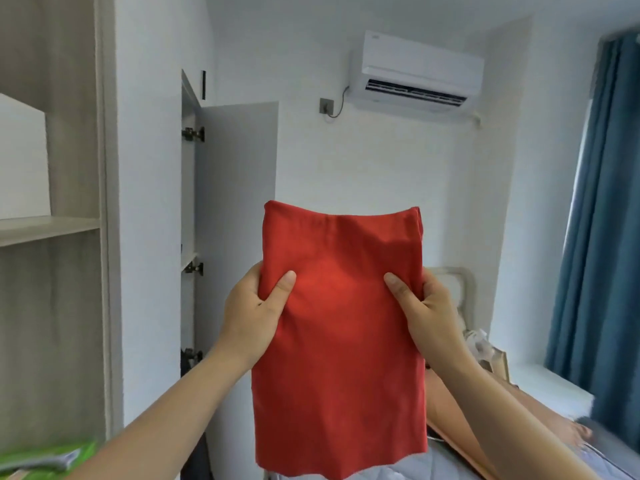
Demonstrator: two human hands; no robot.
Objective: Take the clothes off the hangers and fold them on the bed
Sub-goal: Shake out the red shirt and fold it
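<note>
Holding up a folded red cloth garment (339, 341) in front of the white wall, the left hand (249, 313) and right hand (429, 313) pinch its two sides. Thumbs press the front; the other fingers are hidden behind. It hangs above the bed (595, 465).

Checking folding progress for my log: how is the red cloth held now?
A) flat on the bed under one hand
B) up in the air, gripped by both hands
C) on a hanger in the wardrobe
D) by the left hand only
B: the left hand and the right hand each grip a side of the red cloth, thumbs on its front.
</note>
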